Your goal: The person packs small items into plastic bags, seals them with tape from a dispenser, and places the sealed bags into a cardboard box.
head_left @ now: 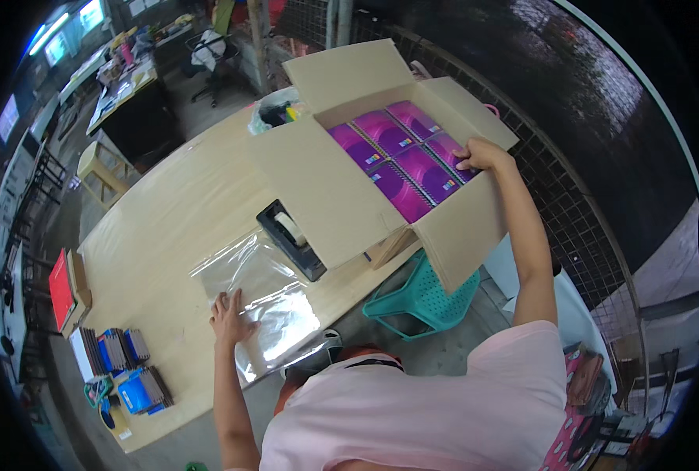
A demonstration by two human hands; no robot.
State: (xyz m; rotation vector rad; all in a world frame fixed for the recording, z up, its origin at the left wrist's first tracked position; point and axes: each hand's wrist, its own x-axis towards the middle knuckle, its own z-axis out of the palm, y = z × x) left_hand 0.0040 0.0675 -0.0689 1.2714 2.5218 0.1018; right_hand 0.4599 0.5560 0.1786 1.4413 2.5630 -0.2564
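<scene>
My left hand (233, 318) lies flat with fingers spread on a stack of clear plastic sleeves (275, 334) at the table's near edge. My right hand (484, 155) reaches over the right side of an open cardboard box (326, 192). Its fingers curl at the edge of a purple spiral notebook (448, 149), and some fingertips are hidden. Several more purple spiral notebooks (400, 184) fill the box in rows, lying flat with their wire bindings showing. A black tape dispenser (292, 239) with a roll of tape rests between the sleeves and the box flap.
The box stands on a pale wooden table (161, 228), flaps spread outward. Blue and brown stacked bundles (129, 361) and a red folder (63, 290) sit at the left end. A green plastic stool (428, 294) stands below the box, beside a wire mesh barrier (569, 196).
</scene>
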